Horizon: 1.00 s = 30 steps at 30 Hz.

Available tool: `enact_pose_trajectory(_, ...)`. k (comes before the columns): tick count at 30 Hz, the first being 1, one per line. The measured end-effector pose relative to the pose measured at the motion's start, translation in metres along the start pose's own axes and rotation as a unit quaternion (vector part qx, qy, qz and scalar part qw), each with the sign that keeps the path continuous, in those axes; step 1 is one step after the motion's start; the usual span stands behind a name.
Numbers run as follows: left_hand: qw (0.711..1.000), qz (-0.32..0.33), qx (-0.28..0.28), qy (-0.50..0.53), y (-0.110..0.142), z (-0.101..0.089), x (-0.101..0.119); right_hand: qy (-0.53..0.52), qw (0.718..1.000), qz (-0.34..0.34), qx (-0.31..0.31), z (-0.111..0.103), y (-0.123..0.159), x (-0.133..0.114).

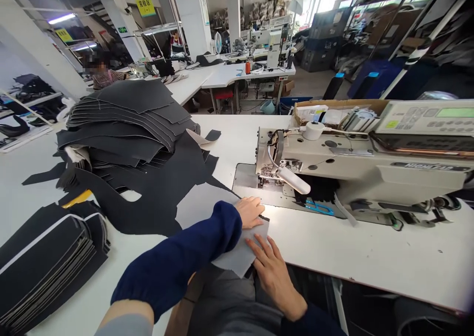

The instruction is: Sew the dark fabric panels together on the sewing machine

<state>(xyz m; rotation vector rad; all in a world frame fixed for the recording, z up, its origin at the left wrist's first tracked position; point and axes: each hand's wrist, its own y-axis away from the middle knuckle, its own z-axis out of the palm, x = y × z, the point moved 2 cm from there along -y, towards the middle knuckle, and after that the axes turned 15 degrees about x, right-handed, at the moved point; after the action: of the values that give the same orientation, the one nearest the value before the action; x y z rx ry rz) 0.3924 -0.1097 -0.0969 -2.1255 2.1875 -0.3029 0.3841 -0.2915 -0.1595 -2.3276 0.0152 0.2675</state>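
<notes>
Far L: white-striped stack of dk pieces (48,257), then big pile of dk panels (122,113); mid: grey panel (202,200) at table's (333,247) near edge, bulk L of fingers (256,250), long axis upper L to lower R, partly under navy sleeve (177,262); L hand (251,211) flat on its R edge, fingers tog, nearer mach; R hand (272,276) on lower R part, fingers slightly apart, pinch or not: can't tell; R: sewing mach (363,168), behind it cardboard box (342,105) w/ white packets (310,112), rest unclear
</notes>
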Motion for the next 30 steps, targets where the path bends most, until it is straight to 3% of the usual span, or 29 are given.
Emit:
enact_pose_trajectory(7,0.998,-0.027,-0.052,0.016,-0.01,0.001,-0.001,0.034,0.999,0.001,-0.002,-0.005,-0.001,0.004)
enact_pose_trajectory(12,0.998,-0.013,-0.039,0.046,-0.004,0.007,-0.005,0.046,0.999,0.029,0.009,0.001,0.006,0.0)
enact_pose_trajectory(15,0.999,-0.033,-0.009,0.037,-0.005,0.005,-0.018,0.03,0.999,0.015,0.008,0.009,-0.004,0.001)
enact_pose_trajectory(22,0.993,-0.118,0.006,-0.028,-0.014,0.009,-0.061,-0.023,0.998,-0.016,-0.06,0.017,-0.042,0.02)
enact_pose_trajectory(30,0.993,-0.108,-0.036,-0.032,-0.018,0.013,-0.069,-0.012,0.994,-0.083,-0.065,0.017,-0.035,0.021)
